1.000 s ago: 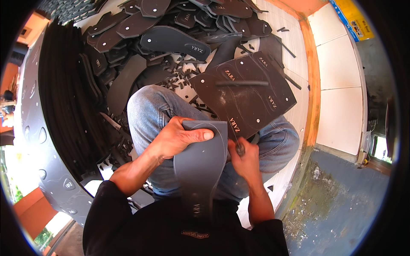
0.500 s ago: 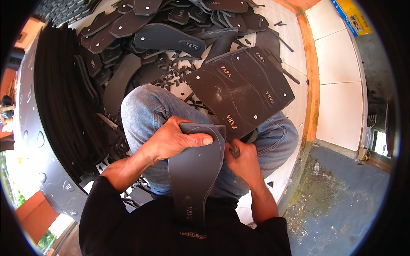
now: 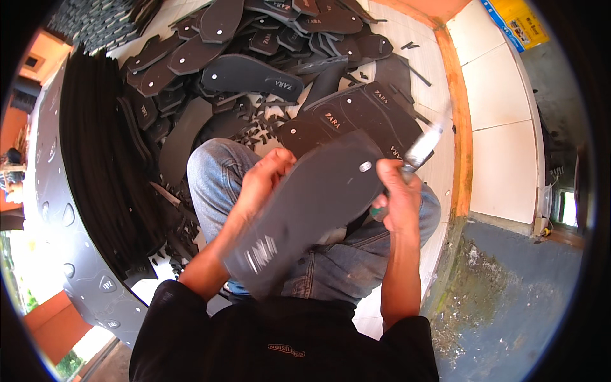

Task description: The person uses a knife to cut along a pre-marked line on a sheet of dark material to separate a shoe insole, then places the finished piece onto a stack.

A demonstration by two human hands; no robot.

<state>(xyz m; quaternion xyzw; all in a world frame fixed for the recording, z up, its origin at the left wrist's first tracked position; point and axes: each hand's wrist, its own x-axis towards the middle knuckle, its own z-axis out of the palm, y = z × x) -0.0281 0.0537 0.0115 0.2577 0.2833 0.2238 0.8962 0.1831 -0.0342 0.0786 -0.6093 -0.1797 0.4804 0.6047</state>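
A dark grey shoe sole (image 3: 315, 197), blurred by motion, lies slanted above my lap, its toe end up and to the right. My right hand (image 3: 402, 198) grips a knife (image 3: 423, 143) with a green handle, its blade pointing up and away to the right. The thumb of that hand also presses on the sole's right edge. At the sole's left edge is my left hand (image 3: 262, 181), fingers curled and partly hidden behind the sole; whether it grips it does not show. Beneath and beyond the sole, a printed sheet of sole material (image 3: 398, 121) rests by my right knee.
Many cut soles (image 3: 251, 76) are heaped ahead, with small black offcuts (image 3: 264, 124) scattered on the light floor. A tall stack of black sheets (image 3: 105, 159) stands at the left, a second knife (image 3: 165, 193) beside it. A wooden strip (image 3: 459, 127) edges the floor at the right.
The sole has swung from upright to a slant and moved up. My left thumb has left its top face. My right hand has risen, bringing the knife blade into sight.
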